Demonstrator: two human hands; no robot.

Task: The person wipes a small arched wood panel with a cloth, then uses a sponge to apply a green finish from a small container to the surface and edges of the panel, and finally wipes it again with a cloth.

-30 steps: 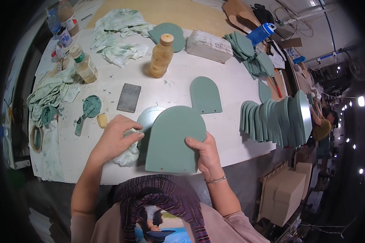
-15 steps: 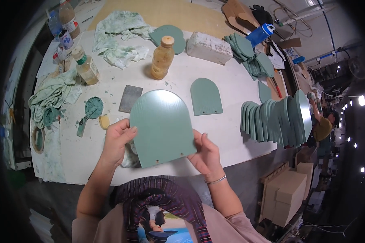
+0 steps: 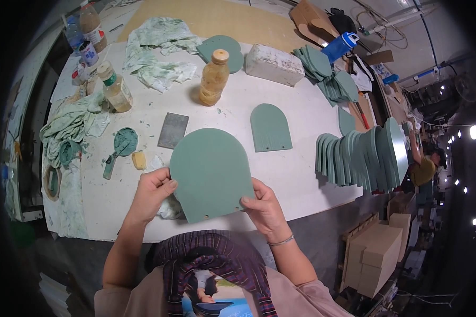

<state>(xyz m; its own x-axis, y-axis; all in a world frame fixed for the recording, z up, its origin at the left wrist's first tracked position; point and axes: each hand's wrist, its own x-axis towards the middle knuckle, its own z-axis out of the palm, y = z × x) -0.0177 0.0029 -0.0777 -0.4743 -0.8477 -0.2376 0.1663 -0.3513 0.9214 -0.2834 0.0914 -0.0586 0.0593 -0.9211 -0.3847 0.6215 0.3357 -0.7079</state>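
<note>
A flat green arch-shaped board (image 3: 211,174), round at the top with small holes near its straight lower edge, is held up in front of me above the table. My left hand (image 3: 154,194) pinches its left edge, thumb on the face. At its lower right corner my right hand (image 3: 264,207) grips it, thumb over the front near one hole. Just beyond it lie a grey sanding pad (image 3: 173,130) and a smaller green arch-shaped board (image 3: 270,127). A yellow block (image 3: 138,160) sits left of the held board, and a crumpled white cloth (image 3: 169,207) is partly hidden behind it.
A row of green boards (image 3: 354,158) stands on edge at the right. Bottles (image 3: 214,79) stand farther back and left, near stained rags (image 3: 71,119). A white block (image 3: 274,64) lies at the back. Cartons (image 3: 373,253) are on the floor; another person (image 3: 424,168) is far right.
The held board has tilted, losing the bright glare on its face, and sits slightly lower. My right thumb has come down onto the board's front.
</note>
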